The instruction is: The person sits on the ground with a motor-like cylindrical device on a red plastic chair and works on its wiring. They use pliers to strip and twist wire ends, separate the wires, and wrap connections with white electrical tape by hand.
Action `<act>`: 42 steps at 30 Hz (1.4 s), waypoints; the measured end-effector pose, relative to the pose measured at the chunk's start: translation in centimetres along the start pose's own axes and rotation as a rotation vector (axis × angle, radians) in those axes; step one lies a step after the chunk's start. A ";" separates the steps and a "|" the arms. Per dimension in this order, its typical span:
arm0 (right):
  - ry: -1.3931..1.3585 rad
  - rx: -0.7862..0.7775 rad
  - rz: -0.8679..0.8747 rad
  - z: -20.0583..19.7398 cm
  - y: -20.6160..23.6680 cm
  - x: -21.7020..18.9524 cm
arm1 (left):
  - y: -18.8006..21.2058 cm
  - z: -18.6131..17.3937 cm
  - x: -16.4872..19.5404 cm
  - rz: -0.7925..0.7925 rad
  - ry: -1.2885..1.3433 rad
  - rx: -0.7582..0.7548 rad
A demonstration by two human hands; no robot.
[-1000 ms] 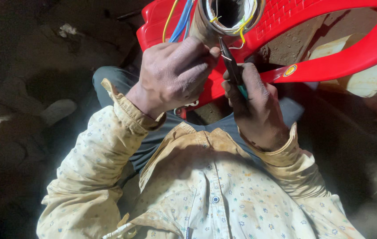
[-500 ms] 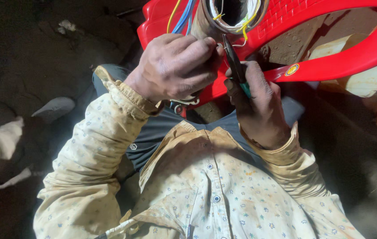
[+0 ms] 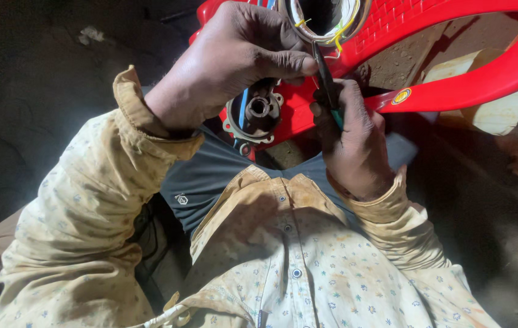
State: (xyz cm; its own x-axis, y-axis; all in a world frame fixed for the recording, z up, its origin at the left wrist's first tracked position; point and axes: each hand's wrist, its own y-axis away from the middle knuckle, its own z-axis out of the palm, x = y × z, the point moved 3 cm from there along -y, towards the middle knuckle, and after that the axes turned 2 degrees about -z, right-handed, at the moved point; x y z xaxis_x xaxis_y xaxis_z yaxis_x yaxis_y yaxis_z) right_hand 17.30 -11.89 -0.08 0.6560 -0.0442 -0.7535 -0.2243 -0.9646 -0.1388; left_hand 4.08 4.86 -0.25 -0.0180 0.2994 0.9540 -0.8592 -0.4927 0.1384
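The motor stator (image 3: 326, 15) sits at the far edge of the view, its round bore facing the camera and its rim partly cut off by the frame; it lies just beyond both hands, resting on the red plastic chair (image 3: 453, 79). The left hand (image 3: 234, 58) is closed over the stator's left flank, thumb and forefinger pinched together beside the rim. The right hand (image 3: 353, 140) is clamped on a slender dark tool with a teal handle (image 3: 326, 82), whose long axis runs near to far, tip touching the winding at the near rim. Both hands are close together, the left nearer the stator body. Yellow sleeved leads (image 3: 339, 37) curl at the rim (blue wires show at the top edge). A metal end cover (image 3: 256, 115) lies under the left hand. Dark ground surrounds.
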 end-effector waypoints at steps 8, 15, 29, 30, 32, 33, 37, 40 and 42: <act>0.003 0.007 -0.027 -0.1 -0.2 -0.5 | 0.8 0.5 0.8 0.226 -0.260 0.033; 0.044 0.025 -0.011 -0.1 -0.3 -0.7 | 0.4 0.7 0.4 0.205 -0.145 0.082; -0.108 0.037 0.062 0.1 -0.3 -0.8 | 3.6 2.8 1.5 0.889 -1.255 0.279; -0.109 0.046 0.046 0.1 -0.2 -0.7 | 3.7 2.9 1.3 0.943 -1.323 0.250; -0.075 0.028 0.087 0.2 -0.1 -0.5 | 3.7 2.9 0.8 0.942 -1.375 0.275; -0.059 0.022 0.104 0.3 0.0 -0.5 | 3.7 2.9 0.7 0.945 -1.405 0.288; -0.045 0.049 0.035 -0.1 -0.1 -0.5 | 3.4 3.2 0.8 0.806 -1.328 0.328; -0.049 0.033 0.070 -0.1 -0.2 -0.1 | 3.2 3.4 1.4 0.617 -1.110 0.360; 0.058 0.046 -0.011 -0.1 -0.1 -0.2 | 3.1 3.3 1.8 0.551 -1.005 0.372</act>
State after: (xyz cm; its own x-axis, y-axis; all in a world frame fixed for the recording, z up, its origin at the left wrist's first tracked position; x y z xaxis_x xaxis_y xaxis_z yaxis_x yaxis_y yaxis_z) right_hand 17.28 -11.85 0.15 0.6991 -0.0495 -0.7133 -0.2489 -0.9520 -0.1779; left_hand 3.09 1.17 2.76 0.2127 -0.7142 0.6668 -0.6582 -0.6091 -0.4424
